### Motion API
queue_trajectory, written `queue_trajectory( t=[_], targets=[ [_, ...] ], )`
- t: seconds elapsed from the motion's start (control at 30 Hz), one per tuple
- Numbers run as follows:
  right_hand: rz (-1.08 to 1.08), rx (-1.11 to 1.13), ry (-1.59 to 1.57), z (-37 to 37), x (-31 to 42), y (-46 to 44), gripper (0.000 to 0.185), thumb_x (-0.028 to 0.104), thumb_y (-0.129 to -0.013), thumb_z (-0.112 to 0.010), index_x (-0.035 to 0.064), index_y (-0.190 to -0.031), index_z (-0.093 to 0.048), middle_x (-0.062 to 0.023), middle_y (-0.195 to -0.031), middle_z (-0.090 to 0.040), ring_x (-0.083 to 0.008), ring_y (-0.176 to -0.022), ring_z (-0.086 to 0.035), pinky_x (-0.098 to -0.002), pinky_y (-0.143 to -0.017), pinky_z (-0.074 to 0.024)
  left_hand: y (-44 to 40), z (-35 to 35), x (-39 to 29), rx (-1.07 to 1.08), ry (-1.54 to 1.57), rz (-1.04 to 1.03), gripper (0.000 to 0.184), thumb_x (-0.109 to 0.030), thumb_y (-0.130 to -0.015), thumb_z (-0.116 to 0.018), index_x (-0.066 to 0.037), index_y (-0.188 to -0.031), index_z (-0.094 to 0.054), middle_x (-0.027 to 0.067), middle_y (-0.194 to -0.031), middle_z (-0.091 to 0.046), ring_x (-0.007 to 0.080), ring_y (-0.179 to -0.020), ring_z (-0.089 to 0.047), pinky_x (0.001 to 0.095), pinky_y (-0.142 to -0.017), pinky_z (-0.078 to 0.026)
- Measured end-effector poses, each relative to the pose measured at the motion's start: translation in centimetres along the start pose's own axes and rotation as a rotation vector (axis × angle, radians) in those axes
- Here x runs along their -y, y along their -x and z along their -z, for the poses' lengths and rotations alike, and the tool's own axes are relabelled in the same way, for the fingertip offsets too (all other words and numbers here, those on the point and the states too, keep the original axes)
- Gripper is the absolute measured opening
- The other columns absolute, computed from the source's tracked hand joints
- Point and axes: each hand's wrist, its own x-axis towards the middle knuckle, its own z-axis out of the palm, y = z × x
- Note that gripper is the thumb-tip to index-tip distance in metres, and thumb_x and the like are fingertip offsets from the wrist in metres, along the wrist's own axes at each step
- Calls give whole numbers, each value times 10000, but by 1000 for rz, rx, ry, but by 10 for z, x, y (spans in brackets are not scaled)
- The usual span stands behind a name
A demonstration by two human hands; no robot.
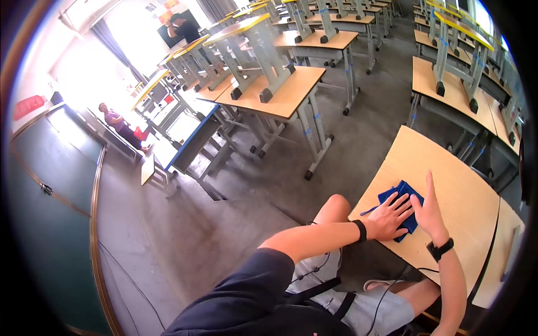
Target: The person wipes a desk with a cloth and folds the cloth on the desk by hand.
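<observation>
By the near edge of the counter (468, 182): blue cloth (402, 188), rumpled. Left hand (386, 220) flat on it, fingers spread. Right hand (430, 211) edge-on, fingers straight, at the cloth's right side; contact unclear. Wood stretches beyond both hands; leftward, floor (224, 232) lies open toward the board (56, 173).

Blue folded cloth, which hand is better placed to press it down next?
Probably the left hand: it lies palm down, spread over the cloth, while the right hand is turned edgewise.
</observation>
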Motion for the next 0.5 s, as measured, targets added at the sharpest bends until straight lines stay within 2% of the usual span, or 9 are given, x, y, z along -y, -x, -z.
queue_trajectory(
  t=[0.03, 0.07, 0.13, 0.2, 0.23, 0.27, 0.33, 0.43, 0.5],
  targets=[
    [-43, 62, -51, 7, 14, 0, 801, 120, -947, -594, -21, -1568, -106, -336, -1575, -218, -471, -1462, -245, -482, -1197, -243, 0, 6, -1, 34, -5, 0, 718, -463, -934, -575, 9, -1453, -425, 208, -1571, -340, 379, -1491, -242, 557, -1219, -149],
    [-183, 154, 9, -5, -9, 31, 788, 158, -958, -588, -53, -1554, -117, -333, -1583, -201, -486, -1464, -223, -488, -1202, -231, -1, 5, -3, 9, -33, -15, 732, -464, -937, -569, 11, -1469, -406, 220, -1577, -326, 382, -1496, -231, 557, -1221, -141],
    [-143, 195, 115, -15, -24, 44, 787, 259, -982, -563, -80, -1544, -129, -328, -1590, -183, -483, -1484, -167, -519, -1212, -176, -3, 10, -3, 24, 1, 0, 731, -459, -950, -541, 19, -1481, -386, 228, -1584, -310, 381, -1499, -227, 558, -1221, -138],
    [-141, 300, 430, -30, -27, 58, 806, 385, -1002, -506, -81, -1546, -137, -326, -1599, -157, -480, -1499, -109, -549, -1216, -107, -8, 5, 3, 62, -1, -31, 746, -431, -931, -536, 28, -1494, -366, 231, -1585, -310, 393, -1497, -231, 561, -1217, -140],
    [-149, 263, 417, -34, -28, 57, 839, 479, -1006, -452, -75, -1552, -137, -317, -1612, -118, -487, -1505, -65, -570, -1212, -60, -14, -2, 5, 20, -93, -66, 779, -405, -893, -544, 39, -1502, -346, 237, -1586, -307, 406, -1497, -224, 576, -1210, -137],
    [-189, 283, 390, -37, -31, 54, 873, 518, -999, -448, -74, -1554, -126, -321, -1616, -86, -489, -1506, -39, -562, -1214, -32, -16, -6, 12, 35, -71, -65, 815, -391, -863, -556, 44, -1512, -324, 251, -1592, -284, 435, -1499, -194, 607, -1197, -129],
    [-253, 330, 436, -35, -26, 42, 903, 546, -993, -443, -80, -1553, -111, -328, -1615, -70, -480, -1511, -12, -550, -1217, -16, -23, 0, 9, 73, -146, -119, 812, -396, -862, -554, 32, -1516, -336, 275, -1596, -250, 467, -1494, -166, 646, -1179, -101],
    [-344, 382, 462, -23, -25, 27, 931, 585, -993, -412, -92, -1549, -95, -336, -1613, -63, -466, -1515, 5, -538, -1220, -13, -40, -9, 21, 113, -153, -87, 806, -391, -890, -551, 15, -1538, -296, 282, -1606, -214, 479, -1495, -135, 649, -1177, -89],
    [-295, 401, 493, -22, -23, 7, 952, 615, -990, -386, -102, -1545, -97, -329, -1616, -63, -462, -1516, -6, -542, -1221, -20, -49, 6, 18, 173, -170, -46, 813, -412, -914, -536, 10, -1552, -260, 276, -1615, -192, 476, -1497, -131, 639, -1181, -91]
  ],
)
